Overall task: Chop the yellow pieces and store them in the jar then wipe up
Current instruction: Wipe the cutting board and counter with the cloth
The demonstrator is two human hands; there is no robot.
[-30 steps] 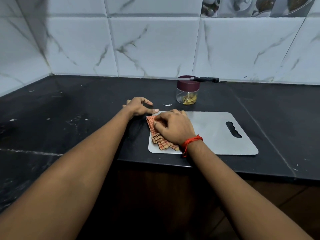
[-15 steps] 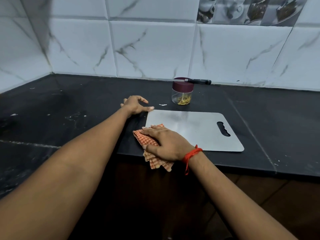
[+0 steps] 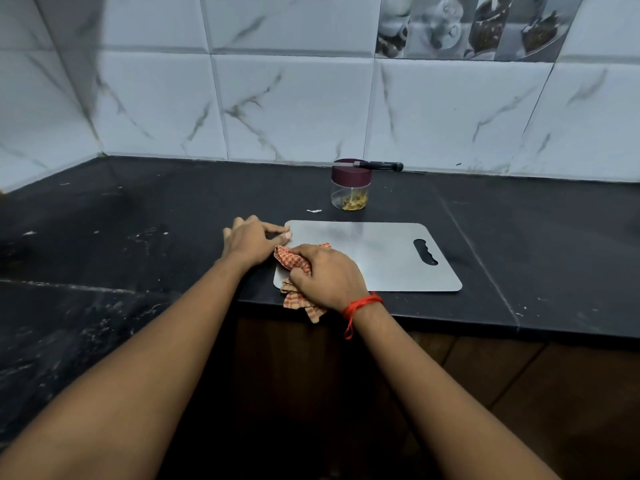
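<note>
A steel cutting board (image 3: pixel 381 258) lies flat near the counter's front edge. My right hand (image 3: pixel 327 275) presses an orange checked cloth (image 3: pixel 294 263) onto the board's near left corner, and part of the cloth hangs over the counter edge. My left hand (image 3: pixel 252 239) rests on the counter with its fingertips touching the board's far left corner. Behind the board stands a clear jar (image 3: pixel 349 194) with a maroon lid and yellow pieces inside. A black-handled knife (image 3: pixel 377 165) lies across the lid.
The black stone counter (image 3: pixel 156 216) runs into a corner at the left, with white marbled tiles behind. A small white scrap (image 3: pixel 314 211) lies left of the jar. A seam (image 3: pixel 481 258) crosses the counter to the board's right. Wooden cabinet fronts sit below.
My right hand drew the cloth toward me to the counter edge, then slid it back up onto the board's left side. My left hand shifted closer to the board's corner.
</note>
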